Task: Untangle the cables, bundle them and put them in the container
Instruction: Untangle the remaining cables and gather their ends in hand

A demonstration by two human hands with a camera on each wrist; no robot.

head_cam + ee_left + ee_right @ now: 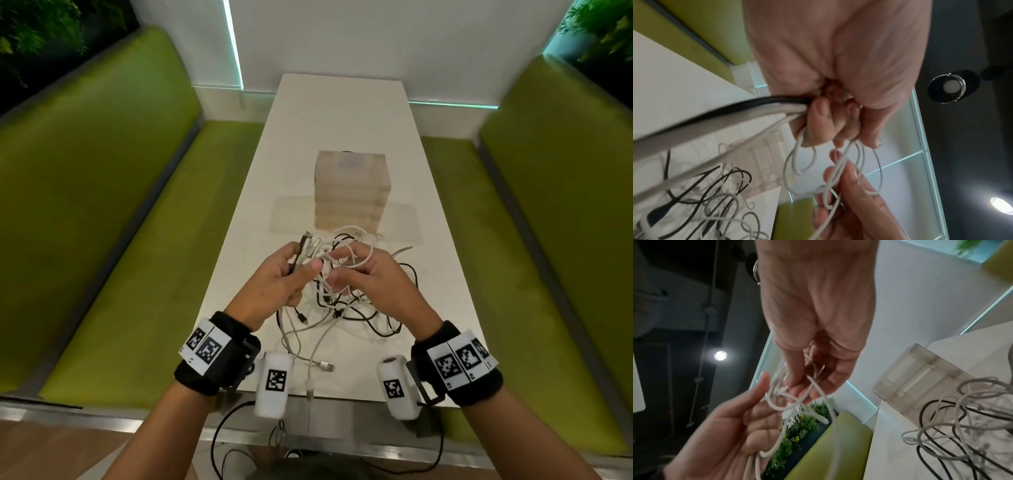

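Note:
A tangle of white and black cables lies on the white table, just in front of a translucent square container. My left hand is raised over the tangle and grips a bunch of cable ends, black, grey and white, plugs pointing up. In the left wrist view its curled fingers close round those cables. My right hand pinches a thin white cable loop beside it. The right wrist view shows its fingertips on that white cable, with the container behind.
A flat clear lid lies under and beside the container. One white plug hangs at the table's near edge. Green benches flank the table on both sides, and a white wall closes its far end.

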